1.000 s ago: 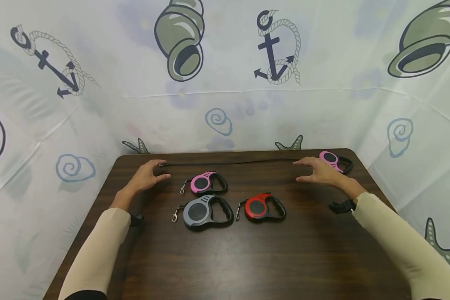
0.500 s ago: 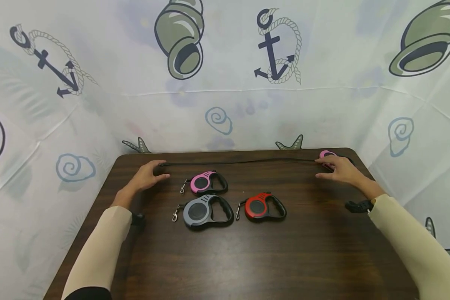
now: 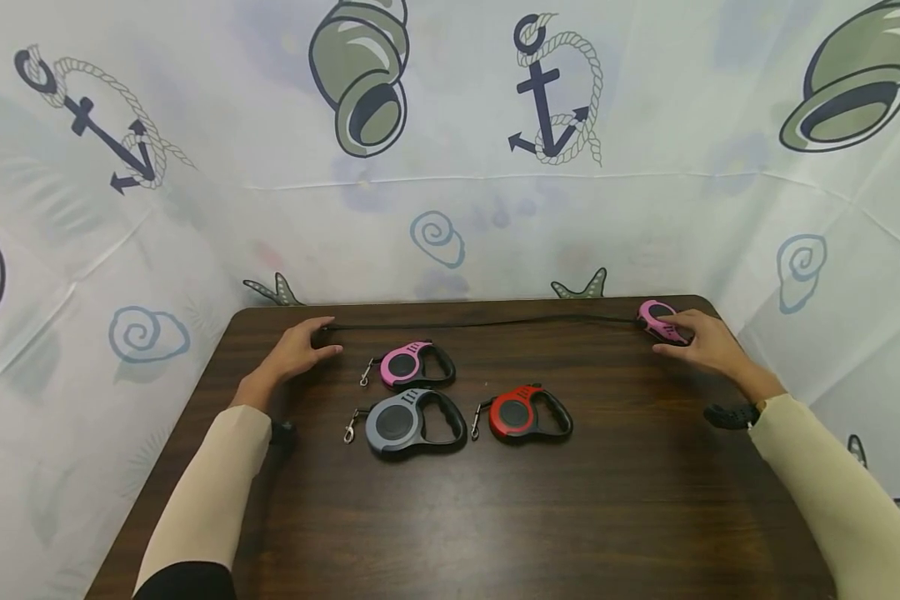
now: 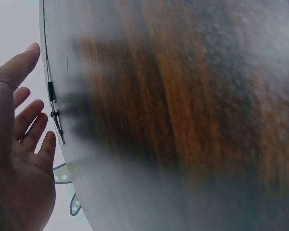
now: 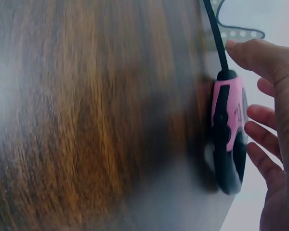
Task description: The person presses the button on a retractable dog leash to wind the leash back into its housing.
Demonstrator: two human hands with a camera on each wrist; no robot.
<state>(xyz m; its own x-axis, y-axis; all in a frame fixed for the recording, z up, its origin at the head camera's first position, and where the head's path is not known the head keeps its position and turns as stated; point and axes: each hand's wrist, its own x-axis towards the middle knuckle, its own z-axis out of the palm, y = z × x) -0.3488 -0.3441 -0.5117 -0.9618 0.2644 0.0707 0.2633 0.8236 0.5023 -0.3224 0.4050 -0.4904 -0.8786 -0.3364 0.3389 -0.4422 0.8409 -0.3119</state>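
A retractable dog leash with a pink and black case lies at the table's far right corner. Its black cord is pulled out leftward along the back edge, ending in a metal clip. My left hand hovers beside that clip, thumb and fingers spread with nothing between them. On the other side, my right hand reaches over the pink leash and covers part of its handle in the head view. The right wrist view shows its loosely bent fingers right beside the case, thumb near the cord.
Three more retractable leashes lie mid-table with cords wound in: a pink one, a grey one in front of it, and a red one to the right. A patterned cloth hangs behind the brown table.
My right hand has moved right along the cord, from left of the pink case to over its handle. The left hand stays nearly still by the clip. The leashes have not moved.
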